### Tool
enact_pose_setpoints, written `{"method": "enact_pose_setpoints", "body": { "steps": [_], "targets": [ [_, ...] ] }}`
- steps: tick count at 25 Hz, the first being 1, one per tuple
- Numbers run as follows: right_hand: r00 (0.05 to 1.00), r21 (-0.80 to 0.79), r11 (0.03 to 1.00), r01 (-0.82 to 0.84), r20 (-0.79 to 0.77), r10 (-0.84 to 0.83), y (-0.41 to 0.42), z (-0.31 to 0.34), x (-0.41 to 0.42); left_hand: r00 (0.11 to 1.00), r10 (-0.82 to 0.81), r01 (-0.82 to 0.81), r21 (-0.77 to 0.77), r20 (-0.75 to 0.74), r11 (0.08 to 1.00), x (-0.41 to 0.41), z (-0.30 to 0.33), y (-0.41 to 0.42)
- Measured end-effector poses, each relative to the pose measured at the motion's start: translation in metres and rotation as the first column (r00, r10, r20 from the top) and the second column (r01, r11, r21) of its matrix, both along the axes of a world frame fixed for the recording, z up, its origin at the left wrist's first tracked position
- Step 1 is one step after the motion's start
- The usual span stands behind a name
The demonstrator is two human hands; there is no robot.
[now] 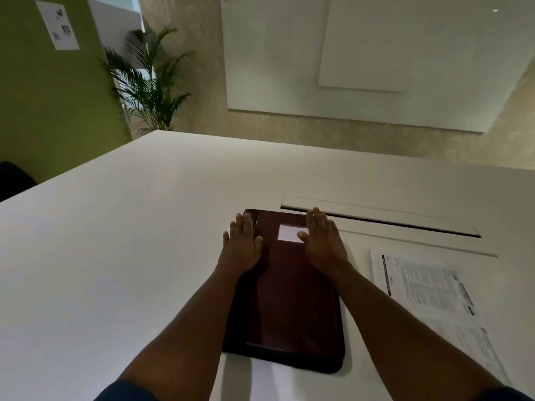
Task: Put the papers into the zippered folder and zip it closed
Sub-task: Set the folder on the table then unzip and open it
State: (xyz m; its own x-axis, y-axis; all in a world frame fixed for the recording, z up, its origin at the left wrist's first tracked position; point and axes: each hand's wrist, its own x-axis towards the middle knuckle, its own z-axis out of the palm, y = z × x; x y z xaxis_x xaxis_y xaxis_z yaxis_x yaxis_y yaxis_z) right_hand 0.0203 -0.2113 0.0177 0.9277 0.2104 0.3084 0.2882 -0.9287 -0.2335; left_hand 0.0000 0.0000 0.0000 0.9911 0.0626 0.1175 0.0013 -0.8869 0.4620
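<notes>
White and broad, the desk [144,227] fills most of the view, with a pale wall panel and a potted palm [147,82] behind its far edge. A long cable slot [390,221] is cut into the top toward the far right.

Right of the desk's middle lies the zippered folder [289,299], dark brown, flat and shut, its long side running from the near edge toward the slot, with a pale label [288,233] near its far end. Just beside it, toward the right edge, the papers [425,287] lie in a loose printed spread, apart from the folder and untouched.

Both hands are at the folder's far end, neither grip closed on anything. The left hand [241,244] is flat with fingers spread over the far left corner; the right hand [321,238] is likewise open-palmed at the far right corner, its thumb at the label. Whether they press or only hover I cannot tell.

The step in hand looks like finding the zipper to open the folder. The pull is not visible, so it is best to feel along the dark edging, pin the cover with one palm, and draw the pull with the other around the corners without dragging the folder onto the papers.
</notes>
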Motion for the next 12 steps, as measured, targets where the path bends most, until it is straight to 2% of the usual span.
{"method": "enact_pose_setpoints", "body": {
  "steps": [6,12],
  "targets": [
    [0.975,-0.008,1.0,0.021,-0.219,-0.022,0.01,-0.022,0.015,0.997,0.006,-0.003,0.034,-0.082,0.999,0.021,-0.007,0.003],
    [0.978,-0.051,0.998,0.029,-0.206,-0.039,0.029,-0.024,0.045,0.996,0.024,-0.018,0.058,-0.09,0.998,0.045,-0.015,0.008]
  ]
}}
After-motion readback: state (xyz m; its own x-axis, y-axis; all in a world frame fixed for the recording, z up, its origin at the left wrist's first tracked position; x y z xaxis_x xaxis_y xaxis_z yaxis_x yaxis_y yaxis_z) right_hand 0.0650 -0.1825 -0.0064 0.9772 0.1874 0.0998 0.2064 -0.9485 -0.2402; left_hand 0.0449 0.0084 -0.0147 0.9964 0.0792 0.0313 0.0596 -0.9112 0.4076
